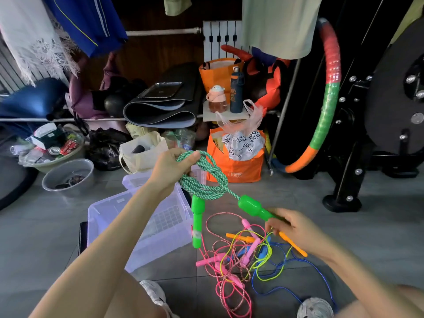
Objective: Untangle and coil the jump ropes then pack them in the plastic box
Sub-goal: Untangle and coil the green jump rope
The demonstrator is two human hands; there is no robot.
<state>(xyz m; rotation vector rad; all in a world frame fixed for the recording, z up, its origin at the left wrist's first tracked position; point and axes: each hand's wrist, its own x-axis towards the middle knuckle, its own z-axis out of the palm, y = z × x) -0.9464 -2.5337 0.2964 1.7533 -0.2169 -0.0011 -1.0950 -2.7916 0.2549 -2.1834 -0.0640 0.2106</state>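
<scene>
My left hand (171,167) grips the looped top of a green-and-white braided jump rope (207,177), held up above the floor. One green handle (197,222) hangs straight down from the coil. My right hand (290,227) pinches the thin end of the other green handle (254,207), which slants toward it. Below lies a tangle of thin ropes (238,258) in pink, yellow and blue, with pink and orange handles. The clear plastic box (137,228) sits open on the floor under my left forearm.
A clear lid (135,180) lies behind the box. An orange bag (236,164) stands just beyond the rope. A grey basin (68,177) is at left, a striped hoop (325,106) and black gym frame (358,157) at right. My shoes (315,308) are near the tangle.
</scene>
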